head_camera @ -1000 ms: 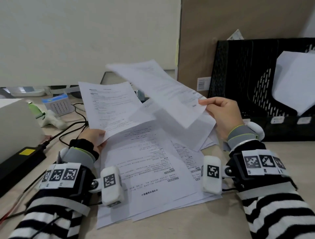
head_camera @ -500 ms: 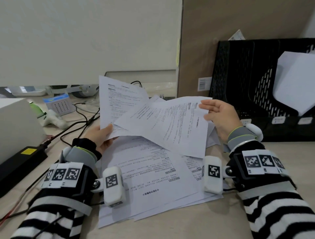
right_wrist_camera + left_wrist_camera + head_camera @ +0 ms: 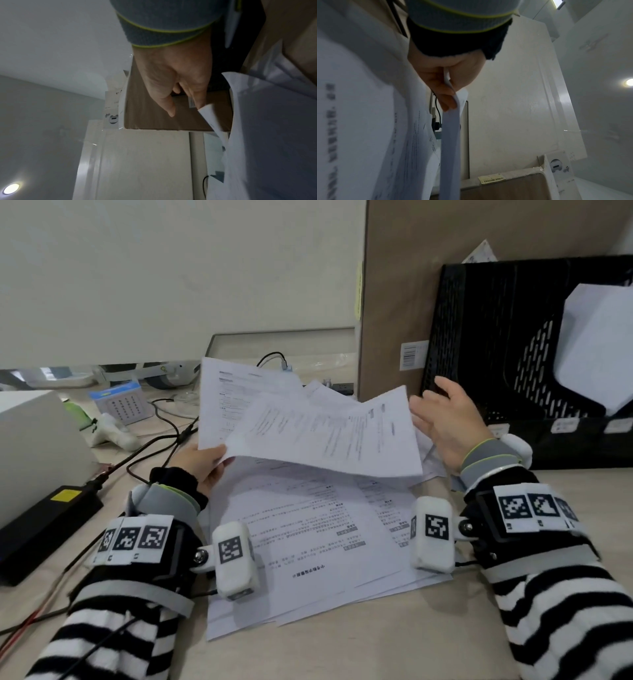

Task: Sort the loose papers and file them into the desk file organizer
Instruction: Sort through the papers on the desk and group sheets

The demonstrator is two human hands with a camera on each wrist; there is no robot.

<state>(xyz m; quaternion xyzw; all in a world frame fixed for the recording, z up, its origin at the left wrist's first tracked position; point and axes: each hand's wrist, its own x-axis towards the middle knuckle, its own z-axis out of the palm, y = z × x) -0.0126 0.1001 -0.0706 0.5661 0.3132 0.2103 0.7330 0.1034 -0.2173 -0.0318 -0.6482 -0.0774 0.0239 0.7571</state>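
Two wrist units with black-and-white marker tags sit nearest the camera, one on each striped sleeve, flanking a fanned pile of printed papers (image 3: 308, 549) that lies flat on the desk (image 3: 394, 642) between the forearms.

Left hand (image 3: 202, 463): thumb on top and fingers beneath, pinching the lower left corners of two held sheets (image 3: 322, 436) raised above the pile. In the left wrist view, the sheet edge (image 3: 450, 135) runs between thumb and fingers (image 3: 436, 82). One sheet stands nearly upright behind; the other lies crosswise in front of it, sloping towards the right hand.

Right hand (image 3: 448, 426): fingers straight and spread, palm facing left, holding nothing. It sits just beside the right edge of the crosswise sheet; whether a fingertip touches the paper cannot be told. In the right wrist view (image 3: 178, 81), the fingers are extended with a paper corner close by.

Left of the left hand: a black power brick (image 3: 44, 525) with a yellow label, cables (image 3: 154, 440), and a white box (image 3: 37, 440).

Beyond the right hand: the black mesh desk file organizer (image 3: 507, 344), upright, with a white sheet (image 3: 603, 350) already leaning in one slot. A brown board (image 3: 411, 285) stands behind it, and a pale wall panel beyond the left hand.
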